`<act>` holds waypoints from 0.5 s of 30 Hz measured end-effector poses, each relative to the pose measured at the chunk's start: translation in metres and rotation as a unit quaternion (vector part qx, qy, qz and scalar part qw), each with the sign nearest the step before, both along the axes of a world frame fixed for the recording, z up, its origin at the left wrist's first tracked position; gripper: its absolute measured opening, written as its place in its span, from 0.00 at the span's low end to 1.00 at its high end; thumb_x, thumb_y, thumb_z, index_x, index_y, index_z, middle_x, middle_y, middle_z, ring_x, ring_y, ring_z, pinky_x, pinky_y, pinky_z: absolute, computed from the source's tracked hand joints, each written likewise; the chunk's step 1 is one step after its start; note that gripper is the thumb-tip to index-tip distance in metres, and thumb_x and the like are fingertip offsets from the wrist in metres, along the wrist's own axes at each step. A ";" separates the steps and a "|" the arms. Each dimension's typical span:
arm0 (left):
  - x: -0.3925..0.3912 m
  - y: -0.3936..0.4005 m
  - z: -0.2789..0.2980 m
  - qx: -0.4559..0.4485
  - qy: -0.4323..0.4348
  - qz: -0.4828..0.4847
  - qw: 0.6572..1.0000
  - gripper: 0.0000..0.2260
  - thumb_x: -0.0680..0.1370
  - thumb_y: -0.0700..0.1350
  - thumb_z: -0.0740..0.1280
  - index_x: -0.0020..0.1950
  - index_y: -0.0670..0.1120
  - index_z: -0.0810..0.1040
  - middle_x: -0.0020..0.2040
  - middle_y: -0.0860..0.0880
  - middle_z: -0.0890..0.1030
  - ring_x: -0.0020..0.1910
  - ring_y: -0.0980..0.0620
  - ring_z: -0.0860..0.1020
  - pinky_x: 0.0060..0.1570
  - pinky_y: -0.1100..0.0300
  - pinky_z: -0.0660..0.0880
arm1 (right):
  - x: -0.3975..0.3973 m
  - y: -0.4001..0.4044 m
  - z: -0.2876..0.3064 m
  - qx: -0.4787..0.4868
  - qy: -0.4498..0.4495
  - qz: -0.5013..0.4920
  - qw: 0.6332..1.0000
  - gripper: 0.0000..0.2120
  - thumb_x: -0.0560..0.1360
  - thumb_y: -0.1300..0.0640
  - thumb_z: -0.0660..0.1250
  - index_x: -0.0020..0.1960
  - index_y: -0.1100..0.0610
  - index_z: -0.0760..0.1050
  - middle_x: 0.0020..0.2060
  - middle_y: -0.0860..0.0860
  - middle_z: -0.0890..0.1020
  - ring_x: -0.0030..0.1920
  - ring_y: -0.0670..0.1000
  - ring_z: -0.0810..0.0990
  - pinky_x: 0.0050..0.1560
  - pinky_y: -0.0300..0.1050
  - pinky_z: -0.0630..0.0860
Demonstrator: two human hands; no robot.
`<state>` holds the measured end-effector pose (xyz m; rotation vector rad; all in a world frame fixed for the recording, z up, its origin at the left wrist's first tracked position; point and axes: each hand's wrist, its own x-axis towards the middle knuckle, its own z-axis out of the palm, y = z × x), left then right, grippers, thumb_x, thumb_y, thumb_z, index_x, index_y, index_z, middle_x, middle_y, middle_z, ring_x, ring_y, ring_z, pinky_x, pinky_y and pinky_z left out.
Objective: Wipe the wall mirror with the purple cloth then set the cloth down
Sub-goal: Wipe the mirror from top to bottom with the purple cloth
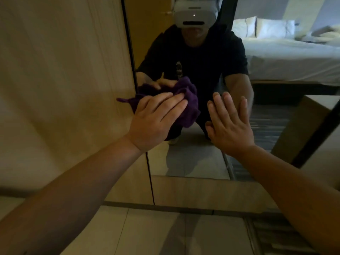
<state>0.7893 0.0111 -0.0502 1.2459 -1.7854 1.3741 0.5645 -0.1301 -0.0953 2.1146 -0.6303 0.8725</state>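
Note:
The wall mirror (193,159) fills the middle of the view, framed by a dark edge on its left. My left hand (156,122) presses the crumpled purple cloth (187,107) flat against the glass near the mirror's left edge. A corner of the cloth sticks out past the frame onto the wood panel. My right hand (230,124) rests flat on the glass to the right of the cloth, fingers spread and holding nothing. The mirror shows both hands and the cloth reflected.
A pale wood wall panel (64,80) stands left of the mirror. A wooden ledge (202,192) runs below the glass, with tiled floor (147,232) beneath. The reflection shows a person in a dark shirt and a headset, and a white bed (294,52) behind.

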 end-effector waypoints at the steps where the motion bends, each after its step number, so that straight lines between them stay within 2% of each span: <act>1: -0.001 -0.002 0.008 -0.020 -0.010 -0.008 1.000 0.14 0.82 0.42 0.67 0.68 0.45 0.77 0.67 0.47 0.78 0.65 0.46 0.76 0.60 0.49 0.71 | 0.001 -0.002 -0.001 -0.016 -0.014 0.009 1.000 0.31 0.84 0.47 0.53 0.80 0.59 0.48 0.79 0.58 0.50 0.79 0.60 0.46 0.75 0.66 0.47; 6: -0.002 -0.015 0.024 -0.076 -0.028 -0.044 0.996 0.16 0.79 0.43 0.72 0.67 0.46 0.78 0.65 0.48 0.79 0.63 0.46 0.77 0.59 0.49 0.72 | 0.005 -0.009 -0.002 -0.060 -0.055 0.045 0.996 0.32 0.81 0.48 0.61 0.79 0.61 0.56 0.78 0.58 0.54 0.79 0.58 0.46 0.75 0.65 0.48; 11: 0.015 -0.032 -0.019 -0.048 -0.071 -0.002 0.996 0.14 0.82 0.42 0.65 0.68 0.48 0.78 0.68 0.49 0.78 0.67 0.47 0.76 0.63 0.50 0.72 | 0.005 -0.012 -0.006 -0.087 -0.067 0.047 0.993 0.32 0.80 0.49 0.62 0.78 0.61 0.58 0.78 0.58 0.55 0.79 0.58 0.47 0.75 0.64 0.48; 15: 0.015 -0.041 -0.054 -0.076 -0.041 -0.014 0.996 0.15 0.82 0.42 0.65 0.69 0.48 0.77 0.67 0.49 0.78 0.68 0.48 0.75 0.65 0.50 0.70 | 0.005 -0.013 -0.007 -0.091 -0.077 0.049 0.992 0.32 0.79 0.49 0.63 0.78 0.60 0.58 0.79 0.57 0.53 0.79 0.57 0.48 0.75 0.63 0.47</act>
